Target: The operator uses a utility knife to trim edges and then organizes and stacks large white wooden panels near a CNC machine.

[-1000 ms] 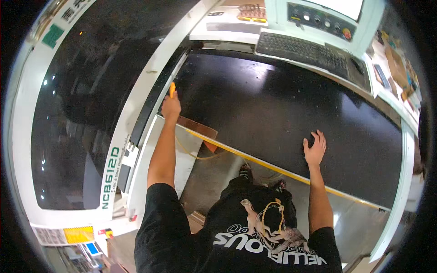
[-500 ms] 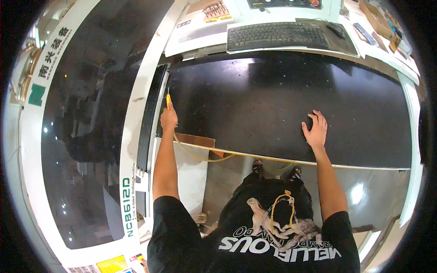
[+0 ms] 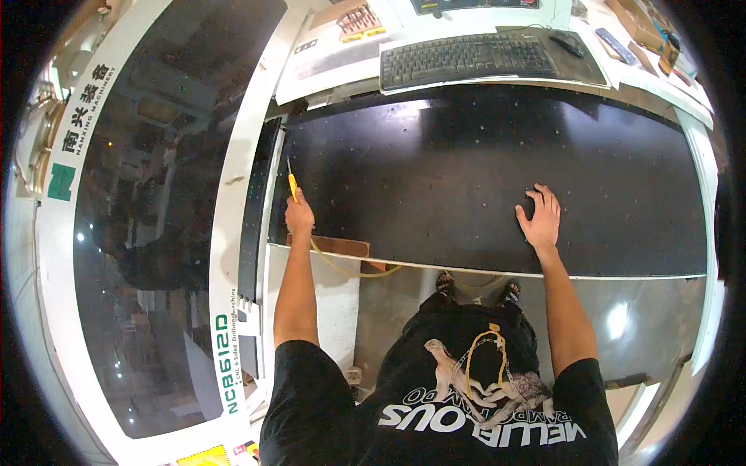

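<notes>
A long dark table surface (image 3: 420, 194) with small raised dots stretches across in front of me. At its left end my left hand (image 3: 299, 214) is closed round a yellow air blow gun (image 3: 293, 185). The gun's thin metal nozzle points away from me, over the surface near its left edge. A yellowish hose (image 3: 336, 268) runs from below that hand and curves to the right under the near edge. My right hand (image 3: 542, 220) rests on the right half of the surface with its fingers spread and slightly bent, holding nothing.
Left stands a large white machine with a dark window (image 3: 155, 202). Beyond the table are a black keyboard (image 3: 466, 60), a mouse (image 3: 567, 43) and a tray of small parts (image 3: 360, 23). A brown piece (image 3: 339, 246) shows by the near left edge.
My left hand with the air blow gun has shifted slightly right and toward me, away from the left edge. The right hand stays in nearly the same place. The whole view has tilted a little.
</notes>
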A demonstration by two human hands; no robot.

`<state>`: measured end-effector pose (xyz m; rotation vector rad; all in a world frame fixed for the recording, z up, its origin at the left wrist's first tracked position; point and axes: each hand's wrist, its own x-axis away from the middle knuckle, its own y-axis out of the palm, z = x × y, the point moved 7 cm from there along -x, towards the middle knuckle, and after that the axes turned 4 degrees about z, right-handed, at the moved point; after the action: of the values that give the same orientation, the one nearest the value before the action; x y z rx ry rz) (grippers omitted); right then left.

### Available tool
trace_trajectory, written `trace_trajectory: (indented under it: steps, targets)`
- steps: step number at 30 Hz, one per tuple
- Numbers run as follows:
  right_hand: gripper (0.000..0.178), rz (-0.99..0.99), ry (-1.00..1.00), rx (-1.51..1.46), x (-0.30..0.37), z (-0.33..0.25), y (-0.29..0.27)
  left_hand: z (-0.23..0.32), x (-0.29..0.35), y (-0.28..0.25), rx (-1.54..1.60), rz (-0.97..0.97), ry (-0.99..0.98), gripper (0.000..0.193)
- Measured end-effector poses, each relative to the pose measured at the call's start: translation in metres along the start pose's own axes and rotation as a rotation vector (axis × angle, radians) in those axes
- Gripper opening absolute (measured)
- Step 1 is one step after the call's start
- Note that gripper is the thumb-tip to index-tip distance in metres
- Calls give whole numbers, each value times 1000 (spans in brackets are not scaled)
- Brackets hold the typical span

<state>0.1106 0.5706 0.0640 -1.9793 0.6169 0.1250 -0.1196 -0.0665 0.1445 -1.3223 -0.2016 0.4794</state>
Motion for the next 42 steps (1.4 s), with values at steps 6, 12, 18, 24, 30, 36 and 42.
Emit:
trace_trajectory:
  steps: [6,12,18,24,30,36,42]
  targets:
    - [44,-1,-9,9,-2,-3,-1,-27,39,47,49,-33,-153,76]
    - [45,8,-31,18,-2,-7,0,-49,46,62,129,24,-200,78]
    - [46,0,-36,36,-2,-8,2,-74,19,36,569,-60,-385,82]
    - [46,-4,-30,49,-2,-8,3,-81,3,-9,465,-58,-375,77]
    - [46,12,-33,32,1,-6,1,-99,7,-49,227,207,-292,74]
    - [47,-2,-24,38,0,-3,2,-123,27,-82,241,292,-330,73]
    - [47,-16,-12,34,-1,-3,2,-65,68,-50,-50,30,32,65]
